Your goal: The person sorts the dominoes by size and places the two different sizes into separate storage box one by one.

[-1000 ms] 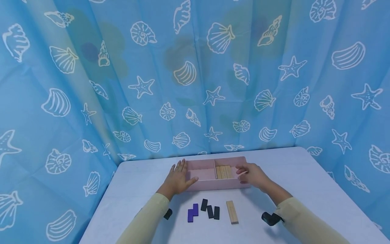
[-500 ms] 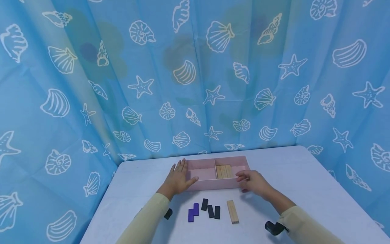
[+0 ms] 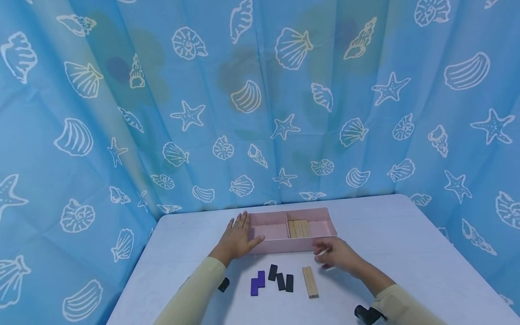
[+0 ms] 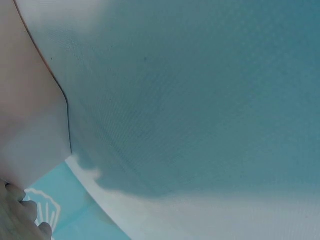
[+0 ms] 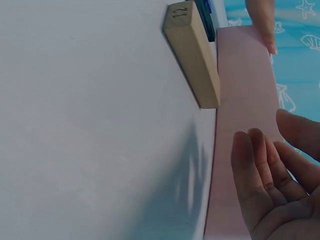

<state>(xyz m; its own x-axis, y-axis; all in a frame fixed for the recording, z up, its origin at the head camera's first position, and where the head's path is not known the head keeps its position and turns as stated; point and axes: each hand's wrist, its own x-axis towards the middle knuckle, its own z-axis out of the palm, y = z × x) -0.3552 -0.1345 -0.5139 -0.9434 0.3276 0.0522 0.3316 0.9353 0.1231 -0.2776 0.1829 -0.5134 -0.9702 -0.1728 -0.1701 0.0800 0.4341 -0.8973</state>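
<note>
A pink two-compartment box [image 3: 284, 246] stands toward the back of the table. My left hand [image 3: 235, 238] rests on its left end, fingers straight along the wall and thumb over the front rim. Several wooden blocks [image 3: 298, 229] lie side by side in the right compartment; the left one holds nothing. My right hand [image 3: 336, 256] hovers in front of the box's right corner, fingers loosely bent with nothing between them. On the table in front of the box lies a wooden block [image 3: 310, 282], marked 12 on its end in the right wrist view.
Three small black blocks [image 3: 280, 281] and two purple blocks [image 3: 254, 286] lie in front of the box, left of the wooden block. A blue shell-patterned curtain [image 3: 260, 113] hangs behind the white table [image 3: 386, 234].
My right hand has come out from over the right compartment, toward me and down in front of the box. The left hand has stayed on the box.
</note>
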